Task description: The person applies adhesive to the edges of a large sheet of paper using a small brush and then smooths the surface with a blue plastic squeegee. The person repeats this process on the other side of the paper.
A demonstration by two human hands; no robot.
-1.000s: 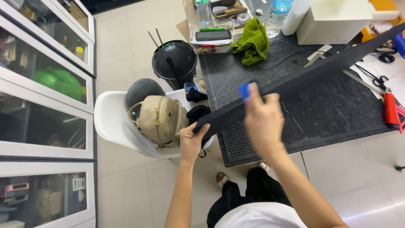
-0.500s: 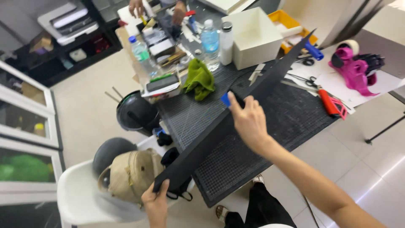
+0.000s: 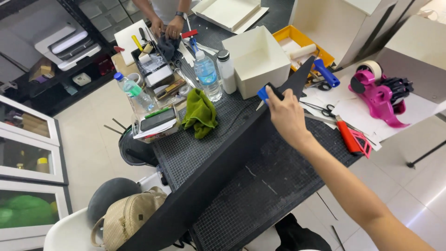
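Black board [image 3: 218, 172]: long, narrow, dark sheet lying diagonally over the cutting mat [image 3: 278, 186], from the lower left by the white chair [image 3: 65, 232] up to a pointed tip near the yellow tray [image 3: 302, 39].

Right hand [image 3: 285, 114]: arm reaching in from the lower right, forearm extended, palm down on the board's upper part. Fingers curled around a small blue tool [image 3: 265, 93], pressed to the board beside its edge. The board runs beneath the fingers and past them on both sides.

Left hand: out of view; state cannot be told.

Nearby: white open box [image 3: 258, 58] just beyond the fingertips; green cloth [image 3: 200, 111] left of the board; two clear water bottles [image 3: 206, 74]; red utility knife [image 3: 347, 137] and scissors [image 3: 320, 109] to the right; pink tape dispenser [image 3: 378, 90]; beige bag [image 3: 127, 218] on the chair.

Another person's hands [image 3: 167, 28] rest at the table's far end.
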